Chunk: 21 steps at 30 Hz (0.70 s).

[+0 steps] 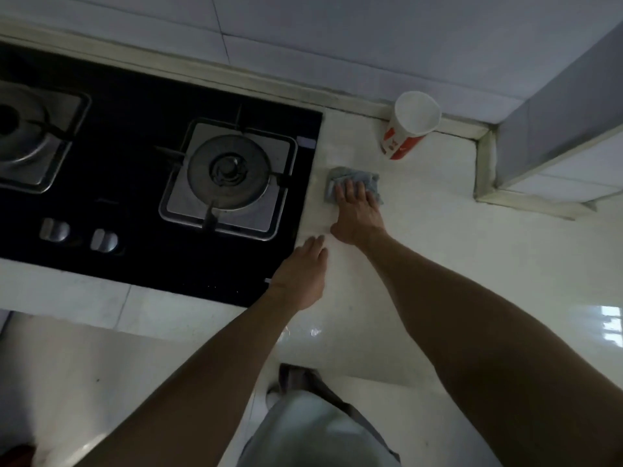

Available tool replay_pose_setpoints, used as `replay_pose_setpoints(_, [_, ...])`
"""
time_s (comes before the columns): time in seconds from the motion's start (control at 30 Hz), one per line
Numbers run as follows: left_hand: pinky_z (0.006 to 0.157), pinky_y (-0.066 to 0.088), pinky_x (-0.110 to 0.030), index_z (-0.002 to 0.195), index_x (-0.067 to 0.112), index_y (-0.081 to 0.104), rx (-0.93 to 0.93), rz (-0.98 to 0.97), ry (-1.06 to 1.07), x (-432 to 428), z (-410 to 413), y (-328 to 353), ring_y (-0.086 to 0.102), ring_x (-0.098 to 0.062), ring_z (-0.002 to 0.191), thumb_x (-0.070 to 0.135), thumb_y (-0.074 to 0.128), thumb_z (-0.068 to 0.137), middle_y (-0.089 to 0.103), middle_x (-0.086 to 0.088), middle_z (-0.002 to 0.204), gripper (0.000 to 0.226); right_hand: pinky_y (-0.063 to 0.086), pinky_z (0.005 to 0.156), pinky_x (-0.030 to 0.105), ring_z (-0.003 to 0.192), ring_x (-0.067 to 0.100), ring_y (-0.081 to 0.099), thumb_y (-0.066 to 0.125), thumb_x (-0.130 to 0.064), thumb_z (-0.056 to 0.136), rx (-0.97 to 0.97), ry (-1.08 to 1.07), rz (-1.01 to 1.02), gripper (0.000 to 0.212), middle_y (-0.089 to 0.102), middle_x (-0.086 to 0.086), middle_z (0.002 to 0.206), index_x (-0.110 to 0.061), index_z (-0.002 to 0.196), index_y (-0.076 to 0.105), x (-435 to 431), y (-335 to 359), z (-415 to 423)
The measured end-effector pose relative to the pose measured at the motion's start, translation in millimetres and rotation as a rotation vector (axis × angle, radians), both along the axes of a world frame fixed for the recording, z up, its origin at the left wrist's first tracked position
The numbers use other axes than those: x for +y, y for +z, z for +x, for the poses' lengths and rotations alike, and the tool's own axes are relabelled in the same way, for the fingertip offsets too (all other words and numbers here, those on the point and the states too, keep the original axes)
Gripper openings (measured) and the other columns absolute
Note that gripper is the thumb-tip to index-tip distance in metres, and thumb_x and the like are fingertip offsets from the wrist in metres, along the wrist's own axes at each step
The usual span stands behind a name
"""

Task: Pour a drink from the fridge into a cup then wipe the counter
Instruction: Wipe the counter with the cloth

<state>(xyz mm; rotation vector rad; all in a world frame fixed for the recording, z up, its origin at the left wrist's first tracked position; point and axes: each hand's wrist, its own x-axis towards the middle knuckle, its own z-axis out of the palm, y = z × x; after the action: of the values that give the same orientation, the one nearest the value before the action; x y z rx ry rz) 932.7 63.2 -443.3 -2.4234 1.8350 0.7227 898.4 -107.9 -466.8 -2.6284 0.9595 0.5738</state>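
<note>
The cloth (369, 179) is pressed under the flat right hand (357, 207), left hand (301, 274) laid open on the tabletop (438, 251); the cup (406, 129) is best skirted.

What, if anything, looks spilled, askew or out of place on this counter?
Nothing is clearly wrong. The cup stands upright by the wall; the right hand presses the cloth flat on the counter. Small glints near the counter's front edge could be wet drops or just reflections.
</note>
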Motion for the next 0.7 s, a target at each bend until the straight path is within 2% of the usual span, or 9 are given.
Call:
replay_pose_setpoints(0.1, [0.12,0.026,-0.038,0.149,0.0,0.027,0.006,0.02,-0.006,-9.0,8.2,-3.5,0.014,-0.027,0.149,0.019,0.049,0.096,0.01,-0.015,0.162,0.06,-0.002,0.122,0.044,0.149,0.029,-0.01,0.057,-0.035,0.086,-0.009,0.001,-0.014,0.093,-0.007,0.009,0.163,-0.016,0.155,-0.002,-27.7,0.7,20.3])
replay_pose_setpoints(0.23, [0.119,0.026,-0.04,0.144,0.001,0.036,-0.046,0.01,-0.072,-15.5,15.7,-7.6,0.019,-0.027,0.148,0.018,0.05,0.093,0.018,-0.016,0.16,0.055,0.0,0.122,0.043,0.149,0.03,-0.008,0.056,-0.034,0.084,-0.03,-0.029,-0.013,0.093,-0.004,0.008,0.163,-0.016,0.155,0.001,-54.1,-3.7,45.0])
replay_pose_setpoints(0.4, [0.12,0.022,-0.043,0.144,0.001,0.035,-0.059,0.049,-0.148,-21.3,23.6,-13.5,0.02,-0.029,0.147,0.021,0.047,0.091,0.023,-0.017,0.158,0.058,-0.001,0.122,0.043,0.149,0.028,-0.011,0.053,-0.032,0.086,-0.044,-0.09,0.033,0.09,-0.007,0.006,0.163,-0.017,0.155,-0.002,-80.8,-2.9,69.2])
replay_pose_setpoints(0.7, [0.124,0.011,-0.043,0.153,0.0,0.02,0.043,0.124,-0.107,-21.9,23.2,-8.3,0.006,-0.03,0.151,0.014,0.041,0.095,0.01,-0.015,0.163,0.063,-0.006,0.119,0.044,0.149,0.03,-0.011,0.045,-0.034,0.092,-0.019,-0.151,0.053,0.083,-0.01,0.01,0.162,-0.016,0.154,-0.007,-103.5,5.0,107.9])
